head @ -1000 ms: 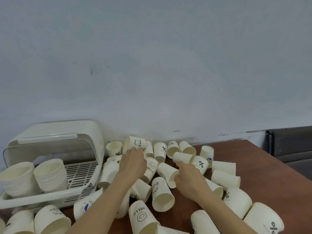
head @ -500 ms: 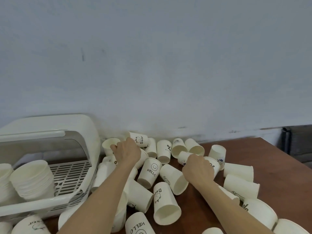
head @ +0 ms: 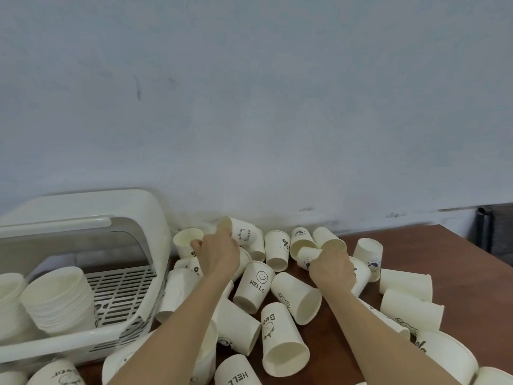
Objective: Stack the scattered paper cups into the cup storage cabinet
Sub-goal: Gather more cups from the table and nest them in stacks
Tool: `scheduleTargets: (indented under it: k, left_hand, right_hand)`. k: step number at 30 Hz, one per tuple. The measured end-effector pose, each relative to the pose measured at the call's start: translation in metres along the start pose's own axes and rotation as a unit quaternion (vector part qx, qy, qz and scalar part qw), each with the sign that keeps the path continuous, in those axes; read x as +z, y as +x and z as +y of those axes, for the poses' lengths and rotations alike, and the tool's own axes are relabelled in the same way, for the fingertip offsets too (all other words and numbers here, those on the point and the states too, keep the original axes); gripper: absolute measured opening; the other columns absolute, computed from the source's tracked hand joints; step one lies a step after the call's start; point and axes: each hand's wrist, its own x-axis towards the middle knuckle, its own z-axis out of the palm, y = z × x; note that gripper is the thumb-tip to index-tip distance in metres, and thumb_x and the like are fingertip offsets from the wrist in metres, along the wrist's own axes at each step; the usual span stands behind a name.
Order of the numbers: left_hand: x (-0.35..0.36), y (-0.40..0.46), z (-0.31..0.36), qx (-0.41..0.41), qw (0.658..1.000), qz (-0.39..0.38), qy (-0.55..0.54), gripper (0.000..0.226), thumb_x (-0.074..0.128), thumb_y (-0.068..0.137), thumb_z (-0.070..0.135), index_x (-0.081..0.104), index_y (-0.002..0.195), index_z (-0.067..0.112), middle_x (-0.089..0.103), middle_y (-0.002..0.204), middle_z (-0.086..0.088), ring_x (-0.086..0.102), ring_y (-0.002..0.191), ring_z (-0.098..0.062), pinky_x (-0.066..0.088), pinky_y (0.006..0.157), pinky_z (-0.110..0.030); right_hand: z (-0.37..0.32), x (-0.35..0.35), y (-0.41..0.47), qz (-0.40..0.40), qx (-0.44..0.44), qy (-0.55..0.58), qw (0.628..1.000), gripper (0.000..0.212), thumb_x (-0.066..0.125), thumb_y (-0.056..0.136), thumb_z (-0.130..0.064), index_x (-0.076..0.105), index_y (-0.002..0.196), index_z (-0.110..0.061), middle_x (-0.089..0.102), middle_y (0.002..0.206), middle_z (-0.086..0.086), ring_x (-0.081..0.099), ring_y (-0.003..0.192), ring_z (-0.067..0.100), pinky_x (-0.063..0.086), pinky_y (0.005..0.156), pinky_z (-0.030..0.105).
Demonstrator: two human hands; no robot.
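The cabinet [head: 133, 218] is seen open at lower left, two stacks [head: 59, 297] lying inside. Scattered cups [head: 284, 340] are spread across the table [head: 458, 259] at lower centre and right. A bear-printed cup [head: 244, 232], lying on its side, is gripped by the left hand [head: 219, 252], the nearer to the cabinet; another cup [head: 306, 258] is held by the right hand [head: 331, 269].

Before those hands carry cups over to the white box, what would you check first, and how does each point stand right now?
1. Left hand grips a white paper cup with a bear print: ok.
2. Right hand holds a small lying paper cup: ok, though how firmly cannot be told.
3. White plastic cup storage cabinet open at front: ok.
4. Free rack space beside the nested cup stack: ok.
5. Brown wooden table cleared of cups: not ok.
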Motion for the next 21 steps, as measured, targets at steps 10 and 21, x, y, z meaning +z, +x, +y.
scheduleTargets:
  k: [10, 21]
  left_hand:
    - [-0.037, -0.032, 0.003, 0.093, 0.996, 0.013, 0.007, 0.026, 0.035, 0.096, 0.021, 0.060, 0.098, 0.024, 0.065, 0.086, 0.000, 0.052, 0.093, -0.021, 0.026, 0.089, -0.035]
    - [-0.125, -0.082, -0.018, 0.120, 0.992, 0.025, -0.021, 0.028, 0.035, 0.098, 0.022, 0.062, 0.107, 0.026, 0.067, 0.096, 0.002, 0.054, 0.101, -0.019, 0.027, 0.097, -0.034]
  right_hand:
    - [-0.022, -0.015, -0.023, 0.043, -0.130, 0.001, 0.991, 0.023, 0.039, 0.094, -0.010, 0.056, 0.108, -0.010, 0.062, 0.103, 0.010, 0.055, 0.098, 0.029, 0.035, 0.069, 0.031]
    - [-0.040, -0.064, -0.106, 0.057, -0.320, -0.058, 0.944, 0.025, 0.035, 0.088, -0.004, 0.048, 0.104, -0.018, 0.056, 0.078, 0.002, 0.051, 0.078, 0.025, 0.034, 0.059, 0.035]
